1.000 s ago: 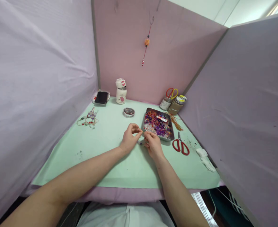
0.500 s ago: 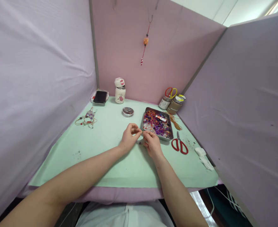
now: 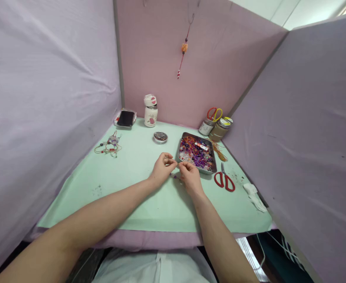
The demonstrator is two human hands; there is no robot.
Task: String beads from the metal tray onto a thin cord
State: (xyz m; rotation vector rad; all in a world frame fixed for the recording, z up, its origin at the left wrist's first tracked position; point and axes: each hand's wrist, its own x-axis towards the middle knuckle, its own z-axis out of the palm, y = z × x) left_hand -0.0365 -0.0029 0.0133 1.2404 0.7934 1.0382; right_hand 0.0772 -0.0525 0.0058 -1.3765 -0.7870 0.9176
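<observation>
In the head view my left hand (image 3: 162, 166) and my right hand (image 3: 190, 175) meet fingertip to fingertip at the near left corner of the bead tray (image 3: 201, 170). Thumb and forefinger of each hand are pinched together. Just below them a short beaded string (image 3: 175, 177) with small dark and pale beads shows in the gap. The thread at the fingertips is too fine to make out. Loose purple, red, orange and clear beads (image 3: 199, 155) fill the tray, with a small red-and-white tube (image 3: 201, 146) on top.
Red-handled scissors (image 3: 224, 181) lie right of the tray, beyond them a crumpled white cloth (image 3: 254, 197). Finished-looking beaded strands (image 3: 109, 146) lie at left. Behind stand a round tin (image 3: 160, 137), a white bottle (image 3: 151, 114), a phone (image 3: 125, 118) and jars (image 3: 220, 129). A beaded cord (image 3: 184, 48) hangs overhead.
My hands keep their pinch and shift barely, the fingertips slightly apart. The beads below them show a little differently. The whole view has tilted slightly; other things lie as before.
</observation>
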